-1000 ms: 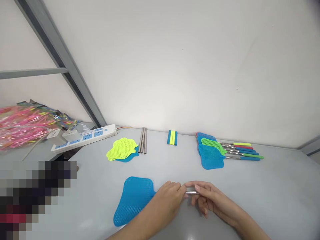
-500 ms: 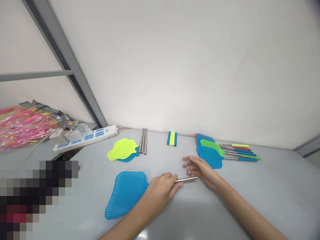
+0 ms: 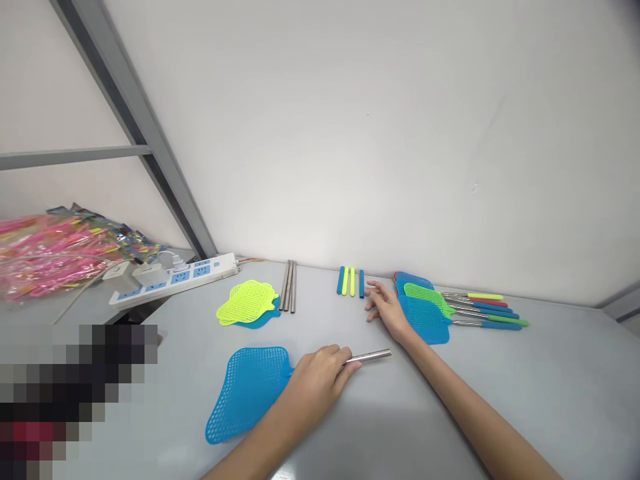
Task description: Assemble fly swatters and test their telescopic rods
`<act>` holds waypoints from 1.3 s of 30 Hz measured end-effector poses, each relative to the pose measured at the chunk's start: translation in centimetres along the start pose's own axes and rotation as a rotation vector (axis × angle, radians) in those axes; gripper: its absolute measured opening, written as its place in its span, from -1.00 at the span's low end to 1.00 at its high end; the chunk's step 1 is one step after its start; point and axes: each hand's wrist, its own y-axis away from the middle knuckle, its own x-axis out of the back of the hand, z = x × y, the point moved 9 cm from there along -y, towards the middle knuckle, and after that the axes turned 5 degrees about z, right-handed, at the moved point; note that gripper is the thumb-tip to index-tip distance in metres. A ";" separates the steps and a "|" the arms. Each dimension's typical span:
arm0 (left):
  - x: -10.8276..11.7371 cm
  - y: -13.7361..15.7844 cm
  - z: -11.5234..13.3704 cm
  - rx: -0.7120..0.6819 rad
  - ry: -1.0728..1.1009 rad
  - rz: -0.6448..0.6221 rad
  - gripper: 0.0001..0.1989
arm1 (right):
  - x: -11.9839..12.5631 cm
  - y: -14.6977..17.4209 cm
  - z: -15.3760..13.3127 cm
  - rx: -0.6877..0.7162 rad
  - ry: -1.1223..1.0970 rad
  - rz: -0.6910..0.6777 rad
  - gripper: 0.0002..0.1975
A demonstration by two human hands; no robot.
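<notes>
My left hand (image 3: 320,380) is closed round the metal rod (image 3: 373,356) of a fly swatter whose blue mesh head (image 3: 250,390) lies to its left. The rod's free end sticks out bare to the right. My right hand (image 3: 387,310) is open, fingers spread, with its fingertips beside a blue handle sleeve (image 3: 362,285); whether they touch it I cannot tell. Slightly left of that sleeve lie two yellow sleeves (image 3: 349,282) and another blue sleeve (image 3: 341,281).
Assembled fly swatters (image 3: 425,320) with coloured handles lie at right. Loose yellow swatter heads (image 3: 247,303) over blue ones and several metal rods (image 3: 288,287) are at back left. A power strip (image 3: 220,268) and plastic-wrapped pink items (image 3: 60,253) sit farther left, before the wall.
My right hand has moved away from the rod's end, back toward the sleeves. The rightmost blue sleeve now stands apart from the others. My left hand keeps its grip.
</notes>
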 end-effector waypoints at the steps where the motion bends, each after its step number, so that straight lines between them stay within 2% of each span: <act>1: -0.1 0.0 0.0 0.000 0.001 -0.002 -0.68 | 0.3 0.0 0.1 0.007 0.021 0.026 -0.61; 7: -0.5 0.0 -0.1 -0.003 0.012 -0.013 -0.68 | 0.3 -1.4 0.4 -0.012 0.229 0.086 -0.61; 10: -0.6 0.0 -0.2 0.004 0.018 -0.027 -0.68 | 0.0 -2.7 0.1 -0.026 0.333 0.088 -0.69; 13: -0.6 0.0 -0.2 0.005 0.020 -0.022 -0.68 | 0.0 -3.5 0.0 -0.053 0.402 0.065 -0.84; 18: -0.3 -0.1 -0.5 0.023 0.002 -0.004 -0.68 | 0.0 -3.5 0.6 -0.113 0.428 -0.025 -0.94; 23: 0.4 -0.3 -1.2 0.054 -0.005 0.026 -0.68 | -0.7 -1.9 0.3 -0.148 0.306 -0.153 -0.84; 28: 0.9 -0.3 -1.6 0.063 -0.011 0.066 -0.66 | -0.5 2.2 -0.8 -0.126 0.138 -0.188 -0.76; 29: 1.0 -0.3 -1.7 0.067 -0.013 0.070 -0.65 | -0.5 3.3 -1.1 -0.117 0.040 -0.198 -0.75; 32: 1.0 -0.4 -1.6 0.081 -0.012 0.065 -0.65 | 0.4 6.0 -1.0 -0.161 -0.169 -0.154 -0.70; 35: 1.0 -0.4 -1.5 0.085 0.001 0.052 -0.64 | 1.4 8.0 -0.6 -0.191 -0.267 -0.051 -0.61; 39: 1.0 -0.4 -1.5 0.081 0.024 0.055 -0.64 | 2.0 9.4 -0.6 -0.172 -0.370 0.030 -0.35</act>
